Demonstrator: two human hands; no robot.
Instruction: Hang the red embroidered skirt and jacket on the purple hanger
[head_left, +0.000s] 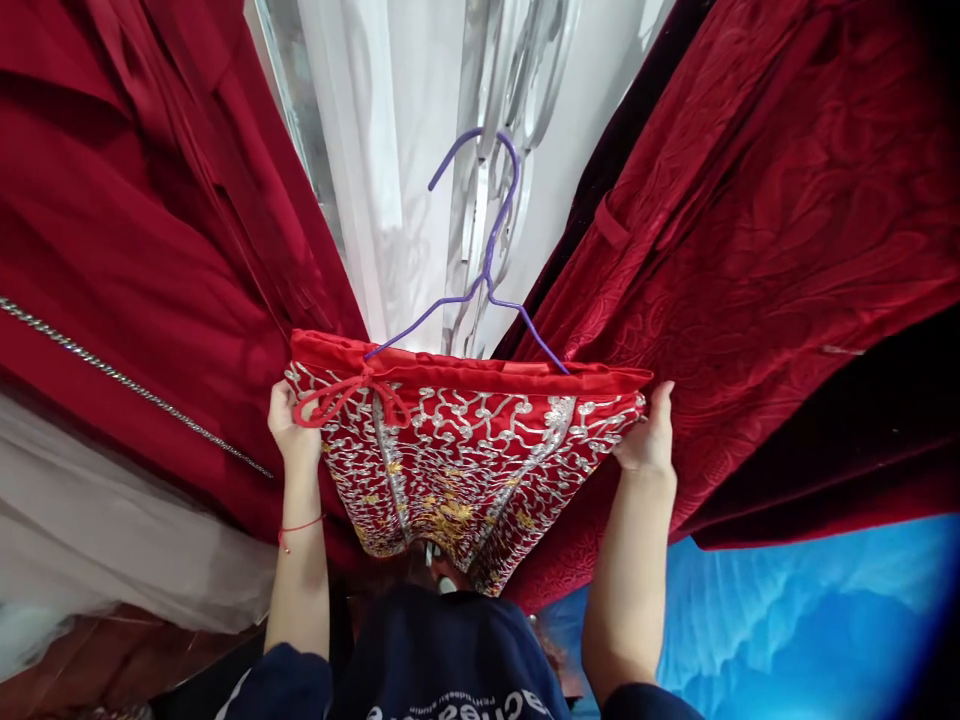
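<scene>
L hand point(291, 418) & R hand point(649, 440), both curled — each holds one side of red embroidered skirt point(465, 445); purple hanger point(486, 275) goes into its waistband point(465, 370).

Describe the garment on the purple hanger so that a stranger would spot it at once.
Find the big left-hand red cloth and the right-hand red cloth. Between them, below the purple hanger, the garment has the left hand and right hand at its sides. Unlike its neighbours, it shows dense silver embroidery with golden patches, topped by a bright red band.
</scene>
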